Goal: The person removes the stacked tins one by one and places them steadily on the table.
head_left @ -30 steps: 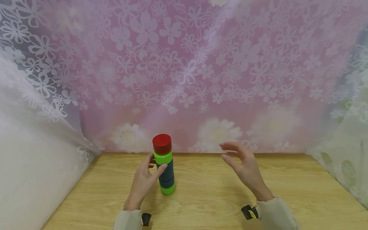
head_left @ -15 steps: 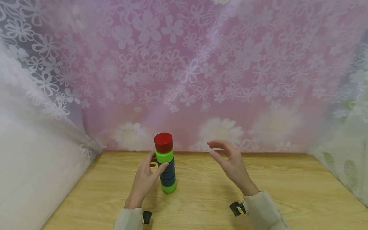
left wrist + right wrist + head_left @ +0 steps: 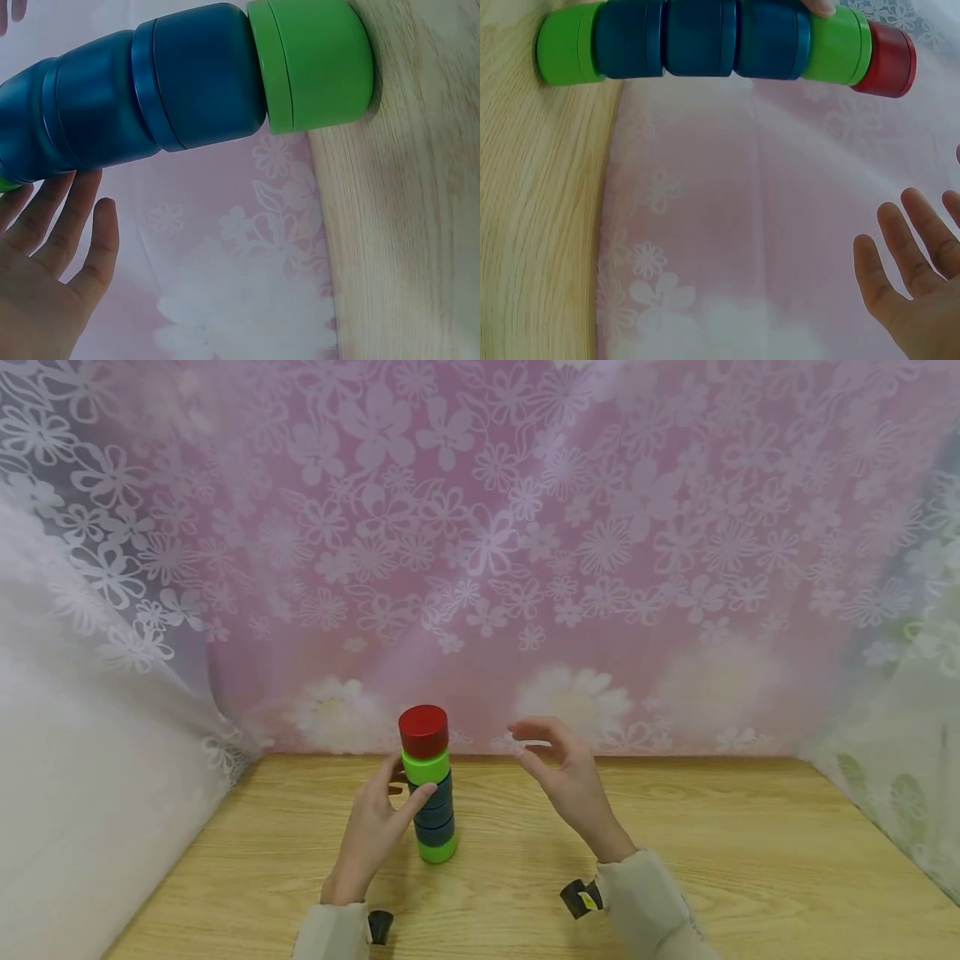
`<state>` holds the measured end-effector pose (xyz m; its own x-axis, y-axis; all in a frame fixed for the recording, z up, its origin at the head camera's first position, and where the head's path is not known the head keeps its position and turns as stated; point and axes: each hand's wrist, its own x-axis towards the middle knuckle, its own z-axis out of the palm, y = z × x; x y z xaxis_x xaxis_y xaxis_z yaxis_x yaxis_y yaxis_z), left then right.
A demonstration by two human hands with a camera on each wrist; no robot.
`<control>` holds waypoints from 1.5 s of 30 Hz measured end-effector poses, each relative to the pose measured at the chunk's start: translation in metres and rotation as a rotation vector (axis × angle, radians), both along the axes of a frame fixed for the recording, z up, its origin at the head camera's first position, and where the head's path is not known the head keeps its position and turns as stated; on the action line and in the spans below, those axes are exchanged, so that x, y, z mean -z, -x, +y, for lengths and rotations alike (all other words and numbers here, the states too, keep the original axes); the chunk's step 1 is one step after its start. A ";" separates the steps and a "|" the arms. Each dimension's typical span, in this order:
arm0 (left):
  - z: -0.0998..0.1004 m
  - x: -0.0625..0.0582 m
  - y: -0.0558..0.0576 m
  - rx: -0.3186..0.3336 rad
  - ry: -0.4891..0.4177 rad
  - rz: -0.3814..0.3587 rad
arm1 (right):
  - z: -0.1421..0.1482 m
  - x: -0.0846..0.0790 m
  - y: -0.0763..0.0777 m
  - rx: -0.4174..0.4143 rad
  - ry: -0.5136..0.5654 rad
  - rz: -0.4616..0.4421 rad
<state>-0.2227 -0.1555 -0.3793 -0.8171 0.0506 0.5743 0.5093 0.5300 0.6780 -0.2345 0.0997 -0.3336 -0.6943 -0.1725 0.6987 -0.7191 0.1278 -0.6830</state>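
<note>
A tall stack of round lidded canisters stands on the table. From the bottom it runs through a green canister (image 3: 437, 852), dark blue canisters (image 3: 435, 814), another green canister (image 3: 427, 767) and a red canister (image 3: 423, 732) on top. The stack leans slightly, as the right wrist view shows. My left hand (image 3: 375, 828) holds the stack around its upper blue part, thumb across the front and fingers at the far left side. In the left wrist view its fingertips (image 3: 88, 180) touch a blue canister (image 3: 97, 97). My right hand (image 3: 566, 781), fingers loosely bent and apart, hovers right of the stack, holding nothing.
The wooden table (image 3: 750, 843) reaches back to a pink flowered curtain (image 3: 525, 568). White cloth (image 3: 90, 760) hangs along the left side and more patterned cloth (image 3: 911, 760) along the right. A black wrist camera (image 3: 581, 897) sits by the right sleeve.
My right hand has moved left across the table, closer to the stack. The left hand and the stack have stayed in place.
</note>
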 end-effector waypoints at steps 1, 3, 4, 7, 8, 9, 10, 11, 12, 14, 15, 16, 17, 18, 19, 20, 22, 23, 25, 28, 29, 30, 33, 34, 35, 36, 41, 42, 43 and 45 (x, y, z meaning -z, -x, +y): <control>0.000 0.000 0.000 -0.001 0.004 0.005 | -0.002 0.000 0.000 -0.003 0.003 -0.008; 0.000 0.000 0.001 -0.006 0.016 0.016 | -0.007 -0.001 0.001 -0.002 0.006 -0.022; 0.000 0.000 0.001 -0.009 0.021 0.020 | -0.009 -0.001 0.001 -0.001 0.007 -0.029; -0.001 0.001 0.002 -0.017 0.035 0.029 | -0.016 -0.001 0.001 -0.004 0.003 -0.040; -0.001 0.001 0.002 -0.021 0.039 0.028 | -0.018 -0.001 0.002 -0.007 0.000 -0.042; -0.001 0.001 0.002 -0.023 0.040 0.027 | -0.021 -0.001 0.002 -0.010 -0.005 -0.040; -0.001 0.001 0.002 -0.024 0.039 0.022 | -0.023 -0.002 0.002 -0.014 -0.010 -0.041; -0.001 0.002 0.002 -0.024 0.039 0.017 | -0.025 -0.002 0.002 -0.018 -0.014 -0.041; -0.001 0.001 0.002 -0.026 0.037 0.010 | -0.027 -0.002 0.002 -0.022 -0.019 -0.041; -0.002 0.002 0.001 -0.024 0.032 -0.004 | -0.031 -0.004 0.001 -0.026 -0.025 -0.044; -0.002 0.001 0.001 -0.021 0.031 -0.008 | -0.033 -0.005 0.001 -0.027 -0.027 -0.044; -0.002 0.001 0.001 -0.019 0.030 -0.011 | -0.034 -0.005 0.001 -0.029 -0.030 -0.046; -0.002 0.001 0.001 -0.016 0.030 -0.012 | -0.036 -0.006 0.001 -0.029 -0.033 -0.047; -0.002 0.001 0.001 -0.013 0.030 -0.010 | -0.038 -0.006 0.001 -0.028 -0.037 -0.049; -0.002 0.001 0.001 -0.012 0.032 -0.009 | -0.039 -0.006 0.001 -0.029 -0.042 -0.052; -0.002 0.001 0.001 -0.010 0.032 -0.006 | -0.041 -0.007 0.001 -0.031 -0.047 -0.056; -0.002 0.001 0.001 -0.009 0.032 0.000 | -0.044 -0.007 0.001 -0.031 -0.061 -0.063; -0.002 0.001 0.001 -0.009 0.033 0.002 | -0.045 -0.008 0.001 -0.032 -0.063 -0.070; -0.003 0.001 0.001 -0.010 0.036 0.010 | -0.048 -0.009 0.001 -0.039 -0.064 -0.080; -0.003 0.001 0.002 -0.008 0.038 0.025 | -0.053 -0.012 0.001 -0.042 -0.064 -0.090; -0.003 0.002 0.002 -0.007 0.040 0.031 | -0.054 -0.013 0.001 -0.043 -0.064 -0.092; -0.003 0.002 0.002 -0.008 0.042 0.037 | -0.056 -0.014 0.002 -0.046 -0.066 -0.093; -0.003 0.002 0.002 -0.010 0.041 0.047 | -0.060 -0.015 0.003 -0.055 -0.072 -0.090; -0.003 0.002 0.002 -0.009 0.042 0.051 | -0.061 -0.016 0.004 -0.059 -0.072 -0.090; -0.003 0.002 0.002 -0.008 0.041 0.054 | -0.062 -0.016 0.004 -0.064 -0.072 -0.091; -0.004 0.002 0.002 -0.007 0.041 0.057 | -0.063 -0.017 0.004 -0.068 -0.071 -0.092; -0.004 0.003 0.003 0.007 0.037 0.070 | -0.068 -0.018 0.004 -0.075 -0.081 -0.101; -0.003 0.003 0.003 0.010 0.035 0.070 | -0.070 -0.019 0.004 -0.076 -0.083 -0.102; -0.003 0.003 0.003 0.013 0.033 0.070 | -0.071 -0.019 0.005 -0.078 -0.084 -0.104; -0.003 0.003 0.004 0.021 0.029 0.075 | -0.073 -0.020 0.005 -0.086 -0.082 -0.111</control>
<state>-0.2264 -0.1582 -0.3823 -0.7704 0.0846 0.6319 0.5693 0.5376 0.6220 -0.2396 0.0269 -0.3139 -0.7464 -0.2881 0.5999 -0.6507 0.1271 -0.7486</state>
